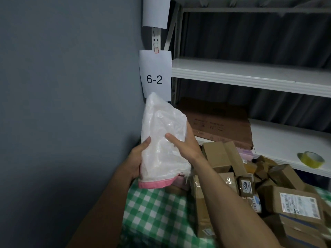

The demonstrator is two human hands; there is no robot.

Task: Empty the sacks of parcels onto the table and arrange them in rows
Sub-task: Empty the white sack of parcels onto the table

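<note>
A white woven sack (pixel 162 133) with a pink hem is held up, folded into a tall bundle, above the left end of the table with the green checked cloth (pixel 154 217). My left hand (pixel 137 157) grips its left side, thumb on the front. My right hand (pixel 186 144) grips its right side, thumb across the front and fingers behind. Several brown cardboard parcels (pixel 220 156) lie in a loose heap on the table to the right, some with white labels (pixel 300 204).
A grey wall (pixel 68 104) stands close on the left. White shelving (pixel 250 74) runs behind the table, with a "6-2" paper sign (pixel 155 76) on its post. A flat brown carton (pixel 222 126) and a roll of yellow tape (pixel 311 159) lie on the lower shelf.
</note>
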